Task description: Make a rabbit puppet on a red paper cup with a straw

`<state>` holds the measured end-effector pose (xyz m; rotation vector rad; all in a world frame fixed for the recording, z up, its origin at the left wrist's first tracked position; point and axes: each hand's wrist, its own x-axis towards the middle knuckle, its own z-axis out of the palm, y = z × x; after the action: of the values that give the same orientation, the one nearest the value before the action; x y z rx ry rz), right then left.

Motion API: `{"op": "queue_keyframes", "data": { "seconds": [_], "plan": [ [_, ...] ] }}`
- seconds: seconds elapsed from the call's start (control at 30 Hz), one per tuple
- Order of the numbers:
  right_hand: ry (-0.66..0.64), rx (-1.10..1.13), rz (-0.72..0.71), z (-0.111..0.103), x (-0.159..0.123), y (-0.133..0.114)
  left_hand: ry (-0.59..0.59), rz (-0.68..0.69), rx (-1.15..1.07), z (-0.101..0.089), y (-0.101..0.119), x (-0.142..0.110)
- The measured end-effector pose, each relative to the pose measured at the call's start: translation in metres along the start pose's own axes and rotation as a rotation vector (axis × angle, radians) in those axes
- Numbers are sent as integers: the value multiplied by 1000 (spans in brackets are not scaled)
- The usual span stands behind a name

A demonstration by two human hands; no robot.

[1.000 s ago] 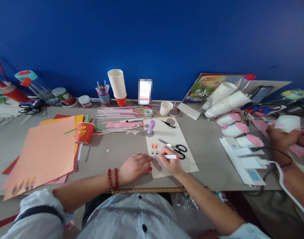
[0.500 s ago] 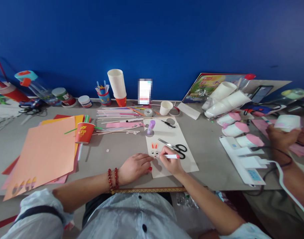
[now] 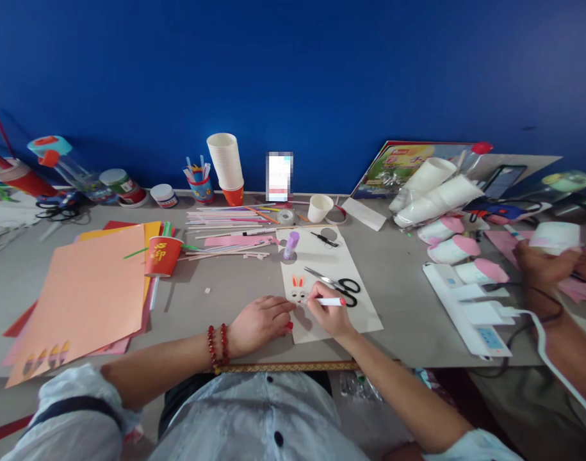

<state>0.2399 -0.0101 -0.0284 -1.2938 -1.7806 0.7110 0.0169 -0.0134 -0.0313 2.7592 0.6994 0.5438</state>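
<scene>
My right hand (image 3: 330, 312) pinches a white marker with a red end (image 3: 332, 301), its tip low on a small white rabbit face (image 3: 299, 295) with orange ears. That face lies on a white sheet (image 3: 343, 269) with round cut-outs. Flat beside it rests my left hand (image 3: 261, 323), fingers stretched, fingertips touching the face's lower edge. A small red cap (image 3: 289, 326) shows at its thumb side; whether it is held I cannot tell. Black-handled scissors (image 3: 343, 285) lie just beyond my right hand. A purple glue stick (image 3: 291, 245) stands farther up the sheet.
Coloured paper (image 3: 95, 282) and a red cup (image 3: 162, 256) lie left. Straws (image 3: 225, 221), stacked cups (image 3: 224, 160) and a white cup (image 3: 320, 208) stand behind. Right are a power strip (image 3: 465, 314), pink-white cups (image 3: 453, 248) and another person's hands (image 3: 545, 262) holding a cup.
</scene>
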Motion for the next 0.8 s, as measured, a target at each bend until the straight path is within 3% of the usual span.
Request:
{"op": "queue_keyframes", "data": {
  "seconds": [0.8],
  "plan": [
    [11,-11,2,0,0,-1,-16,-10,-4,-1,0,0]
  ]
}}
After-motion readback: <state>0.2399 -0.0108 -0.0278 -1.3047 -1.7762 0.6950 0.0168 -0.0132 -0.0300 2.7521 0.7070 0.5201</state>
